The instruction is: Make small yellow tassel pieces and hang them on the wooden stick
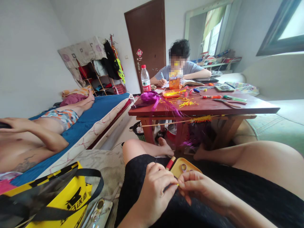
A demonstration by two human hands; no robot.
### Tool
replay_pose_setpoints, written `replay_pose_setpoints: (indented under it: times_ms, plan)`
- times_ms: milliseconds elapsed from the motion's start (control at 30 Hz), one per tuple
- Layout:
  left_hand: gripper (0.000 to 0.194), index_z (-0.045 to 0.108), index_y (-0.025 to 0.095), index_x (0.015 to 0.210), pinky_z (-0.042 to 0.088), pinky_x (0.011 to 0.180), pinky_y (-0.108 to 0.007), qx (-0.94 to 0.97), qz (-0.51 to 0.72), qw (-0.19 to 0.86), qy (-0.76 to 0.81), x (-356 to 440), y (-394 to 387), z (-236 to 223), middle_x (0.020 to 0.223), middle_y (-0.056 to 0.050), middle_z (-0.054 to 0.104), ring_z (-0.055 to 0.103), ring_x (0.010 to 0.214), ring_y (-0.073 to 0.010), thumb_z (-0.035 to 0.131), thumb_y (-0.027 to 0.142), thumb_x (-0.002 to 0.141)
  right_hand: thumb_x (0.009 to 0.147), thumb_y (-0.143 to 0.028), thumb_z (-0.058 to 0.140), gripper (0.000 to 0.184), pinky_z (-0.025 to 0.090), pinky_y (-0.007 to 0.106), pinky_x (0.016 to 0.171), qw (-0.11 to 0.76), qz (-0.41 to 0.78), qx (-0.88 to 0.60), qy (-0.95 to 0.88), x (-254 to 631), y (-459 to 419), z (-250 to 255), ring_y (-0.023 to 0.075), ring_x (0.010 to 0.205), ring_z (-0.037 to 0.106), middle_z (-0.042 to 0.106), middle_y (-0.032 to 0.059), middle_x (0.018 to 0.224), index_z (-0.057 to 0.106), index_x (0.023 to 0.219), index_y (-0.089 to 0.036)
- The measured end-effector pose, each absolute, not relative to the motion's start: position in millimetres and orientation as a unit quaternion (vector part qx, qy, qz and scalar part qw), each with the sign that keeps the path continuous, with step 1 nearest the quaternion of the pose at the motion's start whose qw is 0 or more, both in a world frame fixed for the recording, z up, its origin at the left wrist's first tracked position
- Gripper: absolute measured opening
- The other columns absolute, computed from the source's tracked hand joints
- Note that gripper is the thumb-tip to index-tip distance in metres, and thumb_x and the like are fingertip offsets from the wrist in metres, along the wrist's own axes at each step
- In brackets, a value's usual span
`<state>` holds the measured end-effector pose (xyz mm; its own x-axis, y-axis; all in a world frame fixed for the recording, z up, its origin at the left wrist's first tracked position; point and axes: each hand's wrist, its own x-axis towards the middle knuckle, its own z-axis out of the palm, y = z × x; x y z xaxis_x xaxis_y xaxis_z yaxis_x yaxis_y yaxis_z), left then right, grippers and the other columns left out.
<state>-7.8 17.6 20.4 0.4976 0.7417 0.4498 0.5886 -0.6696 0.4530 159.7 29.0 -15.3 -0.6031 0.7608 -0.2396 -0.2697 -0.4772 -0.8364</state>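
above lap, hands (178, 184) meet, fingertips pinched

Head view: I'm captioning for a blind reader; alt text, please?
Left hand and right hand meet at a tiny yellow piece above a black-clothed lap. Beyond, a person writes at a red table bearing yellow pieces and purple strands.

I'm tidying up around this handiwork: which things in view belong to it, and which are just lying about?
Apparently part of it: pinched yellow piece, red spool, yellow tray, scissors, purple strands, loose yellow stems.

Probably just lying about: red-capped water bottle, orange container, yellow bag, wastebasket.
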Motion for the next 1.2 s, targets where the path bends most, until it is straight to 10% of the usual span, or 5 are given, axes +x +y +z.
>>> replay_pose_setpoints:
  times_ms: [633, 900, 1200]
  plan:
    - [0.015, 0.050, 0.016, 0.056, 0.033, 0.070, -0.031, 0.789, 0.355, 0.124, 0.485, 4, 12, 4, 0.058, 0.001, 0.054, 0.048, 0.065, -0.0148, 0.053, 0.004, 0.063, 0.064, -0.036, 0.065, 0.025, 0.034, 0.022, 0.050, 0.337, 0.744, -0.351, -0.458, 152, 26, -23, 0.0084, 0.047, 0.044, 0.049, -0.0035, 0.052, 0.055, 0.059, -0.014]
    - [0.006, 0.047, 0.017, 0.058, 0.032, 0.058, -0.023, 0.529, 0.364, 0.539, 0.545, 7, 19, -6, 0.056, 0.003, 0.042, 0.040, 0.060, -0.0125, 0.047, 0.017, 0.063, 0.072, -0.030, 0.054, 0.017, 0.031, 0.023, 0.051, 0.345, 0.578, -0.447, -0.589, 149, 22, -20, 0.0109, 0.052, 0.041, 0.045, -0.0035, 0.053, 0.051, 0.062, -0.017]
    - [0.015, 0.043, 0.017, 0.050, 0.032, 0.064, -0.028, 0.733, 0.288, 0.262, 0.557, 9, 15, 0, 0.057, 0.000, 0.050, 0.046, 0.066, -0.0170, 0.049, 0.006, 0.058, 0.074, -0.024, 0.050, 0.014, 0.032, 0.025, 0.055, 0.304, 0.449, -0.491, -0.682, 146, 19, -19, 0.0137, 0.057, 0.044, 0.051, -0.0009, 0.058, 0.052, 0.061, -0.017]
